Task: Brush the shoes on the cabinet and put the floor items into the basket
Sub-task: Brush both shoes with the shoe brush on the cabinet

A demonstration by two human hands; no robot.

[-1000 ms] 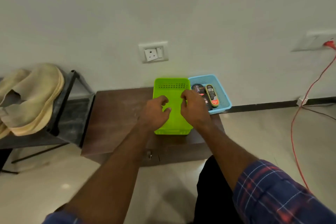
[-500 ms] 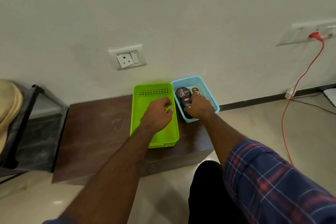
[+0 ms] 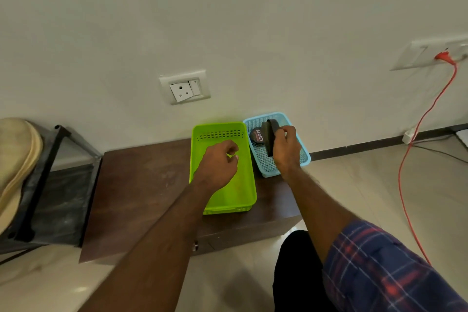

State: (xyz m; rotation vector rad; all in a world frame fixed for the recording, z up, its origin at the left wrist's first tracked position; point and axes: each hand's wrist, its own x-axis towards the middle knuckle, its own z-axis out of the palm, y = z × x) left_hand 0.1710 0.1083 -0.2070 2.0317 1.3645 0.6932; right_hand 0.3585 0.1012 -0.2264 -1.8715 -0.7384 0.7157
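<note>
Head view. A low brown cabinet (image 3: 141, 185) is set against the wall. At its back right corner a blue basket (image 3: 302, 152) is placed, slightly overhanging the right edge; just beside it on the left a green basket (image 3: 243, 195) is laid, reaching toward the front edge.

The right hand (image 3: 285, 149) is seen over the blue basket, fingers curled round a dark shoe brush (image 3: 269, 138), held on edge. A round polish tin (image 3: 256, 136) is kept at the basket's back left corner, touching or nearly touching the brush.

The left hand (image 3: 219, 163) is held over the green basket, fingers loosely curled, nothing gripped.

No shoes are seen on the cabinet.

Risks, as judged: the tin may be knocked by the brush being lifted; the overhanging blue basket may be tipped off the right edge if caught by the hand.
</note>
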